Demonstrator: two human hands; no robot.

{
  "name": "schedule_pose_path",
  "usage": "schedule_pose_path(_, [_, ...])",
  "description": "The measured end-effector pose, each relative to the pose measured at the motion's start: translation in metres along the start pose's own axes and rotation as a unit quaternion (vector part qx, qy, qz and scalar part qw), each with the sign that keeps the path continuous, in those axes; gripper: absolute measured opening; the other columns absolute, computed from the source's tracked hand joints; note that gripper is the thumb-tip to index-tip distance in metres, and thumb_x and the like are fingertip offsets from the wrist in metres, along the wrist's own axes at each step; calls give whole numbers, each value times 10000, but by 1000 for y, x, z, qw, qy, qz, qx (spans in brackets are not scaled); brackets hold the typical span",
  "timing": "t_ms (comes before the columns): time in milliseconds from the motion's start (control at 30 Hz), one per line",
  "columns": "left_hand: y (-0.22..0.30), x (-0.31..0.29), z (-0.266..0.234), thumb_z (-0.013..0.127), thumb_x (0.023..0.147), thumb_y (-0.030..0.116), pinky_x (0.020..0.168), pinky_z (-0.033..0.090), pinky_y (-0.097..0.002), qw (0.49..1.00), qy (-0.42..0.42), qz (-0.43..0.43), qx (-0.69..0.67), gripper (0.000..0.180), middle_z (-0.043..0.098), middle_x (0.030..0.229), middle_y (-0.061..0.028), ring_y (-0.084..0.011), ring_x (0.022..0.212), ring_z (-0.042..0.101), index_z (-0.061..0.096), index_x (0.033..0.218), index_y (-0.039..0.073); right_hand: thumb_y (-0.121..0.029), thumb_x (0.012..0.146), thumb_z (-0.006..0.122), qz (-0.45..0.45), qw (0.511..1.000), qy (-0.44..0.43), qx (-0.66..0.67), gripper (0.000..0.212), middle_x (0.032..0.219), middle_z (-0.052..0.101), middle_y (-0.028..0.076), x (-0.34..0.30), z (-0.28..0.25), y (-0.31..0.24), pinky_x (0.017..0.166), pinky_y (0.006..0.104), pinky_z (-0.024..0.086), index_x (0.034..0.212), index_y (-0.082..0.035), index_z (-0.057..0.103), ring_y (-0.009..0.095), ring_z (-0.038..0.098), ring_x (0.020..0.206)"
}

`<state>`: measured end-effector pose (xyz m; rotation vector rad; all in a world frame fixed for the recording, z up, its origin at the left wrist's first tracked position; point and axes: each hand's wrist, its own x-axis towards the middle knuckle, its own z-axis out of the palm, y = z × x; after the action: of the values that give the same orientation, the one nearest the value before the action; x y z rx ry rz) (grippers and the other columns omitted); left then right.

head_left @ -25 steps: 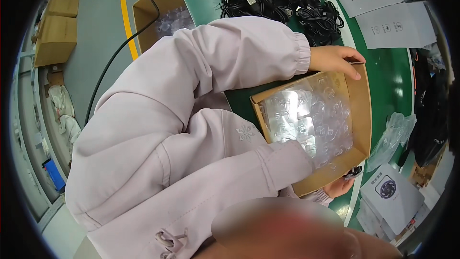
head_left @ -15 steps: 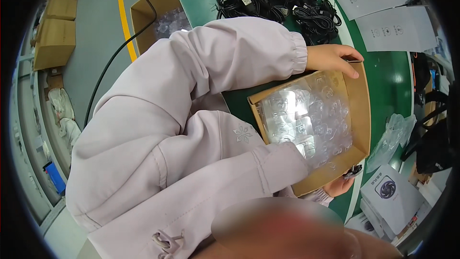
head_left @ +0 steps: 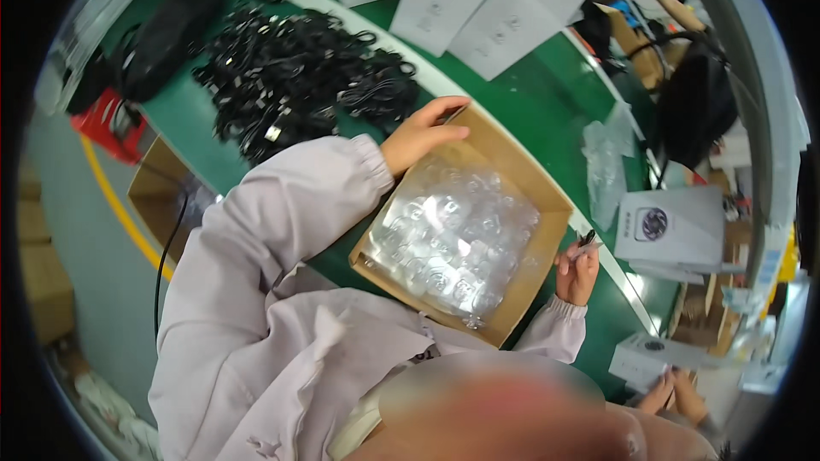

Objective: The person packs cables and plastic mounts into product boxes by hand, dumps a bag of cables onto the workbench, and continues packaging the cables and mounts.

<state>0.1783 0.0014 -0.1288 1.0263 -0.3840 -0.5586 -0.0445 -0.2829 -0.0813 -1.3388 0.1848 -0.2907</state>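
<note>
I see a green table (head_left: 547, 94) with a heap of black cables (head_left: 299, 77) just up-left of where the box is gripped. White boxes (head_left: 478, 0) lie further up, past the grip. A crumpled clear bag (head_left: 608, 166) sits right of the grip, a white carton with a fan picture (head_left: 670, 226) beyond it. A black bag (head_left: 696, 102) stands upper right. An open cardboard box (head_left: 158, 196) sits on the floor, left and below. Another person's hands (head_left: 675, 393) show lower right.

Bright, even light falls from above. The clear shiny plastic bags (head_left: 448, 243) in the middle glare white. A soft blurry patch sits at 6 o'clock. The round picture bends straight lines near its rim, and the corners are black
</note>
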Motion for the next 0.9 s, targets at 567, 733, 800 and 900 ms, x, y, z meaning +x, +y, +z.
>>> schedule_pose_path(567, [5, 6, 9, 606, 811, 134, 838, 414, -265, 1000, -29, 2, -12, 533, 498, 1156, -94, -155, 993, 504, 366, 1277, 34, -262, 870, 523, -334, 822, 57, -457, 349, 869, 630, 165, 266, 185, -79, 713, 345, 456, 1046, 24, 431, 271, 598, 817])
schedule_pose_path(733, [6, 3, 3, 570, 825, 98, 928, 352, -276, 999, -34, -32, -8, 517, 438, 1244, -86, -162, 1102, 439, 353, 1290, 35, -174, 861, 534, -452, 712, 67, -533, 276, 804, 598, 208, 218, 198, -40, 598, 382, 461, 1043, 9, 435, 387, 577, 682])
schedule_pose_path(800, [0, 6, 1, 593, 813, 126, 896, 375, -265, 1000, -27, -15, -5, 522, 459, 1214, -93, -156, 1057, 470, 368, 1274, 32, -148, 853, 548, -464, 690, 35, -555, 273, 797, 600, 209, 209, 196, -29, 599, 381, 460, 1051, 0, 433, 372, 589, 699])
schedule_pose_path(900, [3, 7, 2, 617, 801, 158, 859, 399, -255, 1000, -24, -3, -16, 529, 480, 1181, -99, -148, 1006, 503, 383, 1258, 31, -179, 870, 528, -352, 772, 22, -530, 284, 791, 624, 174, 214, 190, -37, 609, 353, 465, 1061, 2, 419, 300, 616, 705])
